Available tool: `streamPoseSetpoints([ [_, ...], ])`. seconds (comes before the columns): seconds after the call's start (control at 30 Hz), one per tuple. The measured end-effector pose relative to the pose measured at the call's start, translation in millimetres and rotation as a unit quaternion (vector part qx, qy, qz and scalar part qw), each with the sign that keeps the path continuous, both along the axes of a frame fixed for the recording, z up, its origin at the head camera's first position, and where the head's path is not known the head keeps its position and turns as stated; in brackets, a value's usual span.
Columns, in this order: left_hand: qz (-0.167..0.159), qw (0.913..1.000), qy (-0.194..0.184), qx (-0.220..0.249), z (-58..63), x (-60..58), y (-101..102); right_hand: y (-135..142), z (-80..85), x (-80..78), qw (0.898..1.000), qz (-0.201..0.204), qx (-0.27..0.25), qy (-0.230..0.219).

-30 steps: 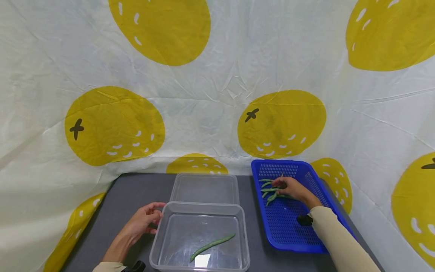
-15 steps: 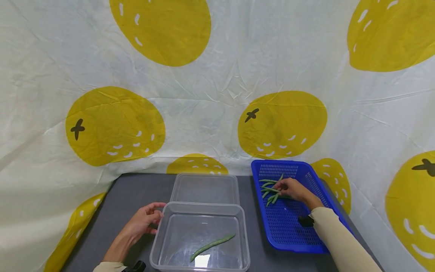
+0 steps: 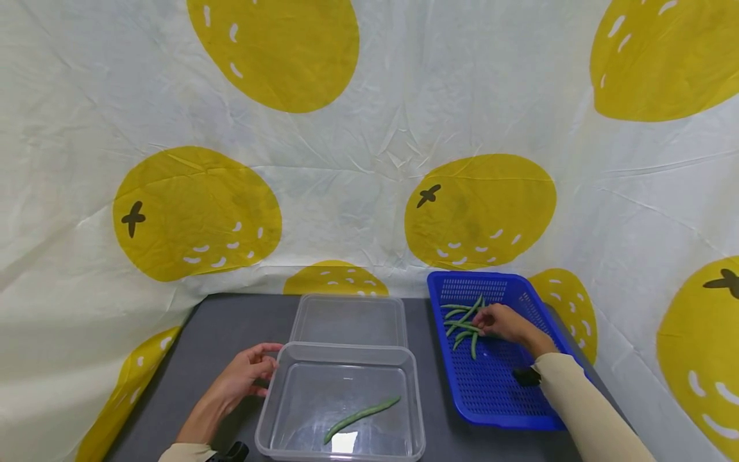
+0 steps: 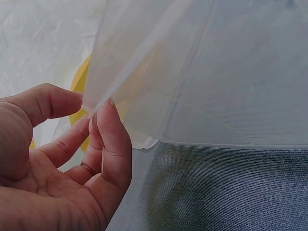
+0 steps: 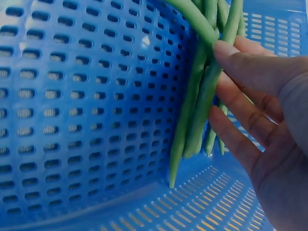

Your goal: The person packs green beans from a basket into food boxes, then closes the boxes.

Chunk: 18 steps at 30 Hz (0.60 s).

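Observation:
My right hand (image 3: 502,322) reaches into the blue plastic basket (image 3: 496,419) at the right. Its thumb and fingers pinch a green bean (image 5: 207,94) within a small pile; more green beans (image 3: 458,321) lie crossed beside the fingertips. My left hand (image 3: 245,374) holds the left rim of a clear plastic container (image 3: 267,410) near its far corner. In the left wrist view its curled fingers (image 4: 113,149) meet at the edge of the translucent wall (image 4: 216,96). One long green bean (image 3: 360,419) lies slantwise on the container's floor.
A translucent lid (image 3: 349,319) lies flat behind the container, partly overlapped by its rim. Everything stands on a dark grey table (image 3: 242,321). A white curtain (image 3: 346,218) with large yellow fruit prints hangs close behind and along both sides.
My right hand has shifted slightly right and toward me among the beans. Several beans have been rearranged, one now pointing toward the basket's near side. My left hand stays at the container.

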State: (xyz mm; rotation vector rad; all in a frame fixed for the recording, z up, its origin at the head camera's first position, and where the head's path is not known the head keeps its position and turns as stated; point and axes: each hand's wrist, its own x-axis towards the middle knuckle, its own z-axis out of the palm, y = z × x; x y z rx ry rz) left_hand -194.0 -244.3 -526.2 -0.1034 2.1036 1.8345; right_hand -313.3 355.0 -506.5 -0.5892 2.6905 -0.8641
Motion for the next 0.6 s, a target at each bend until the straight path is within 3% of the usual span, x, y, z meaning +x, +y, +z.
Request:
streamPoseSetpoints([
  [0.3,0.007,0.9999,0.001,-0.009,1.5,-0.6,1.3,4.8,-2.1,-1.6,1.0,0.004,0.014,-0.007],
  [0.6,0.004,1.0,0.002,-0.009,2.8,0.9,1.3,5.9,5.2,4.6,0.999,0.023,0.009,0.026],
])
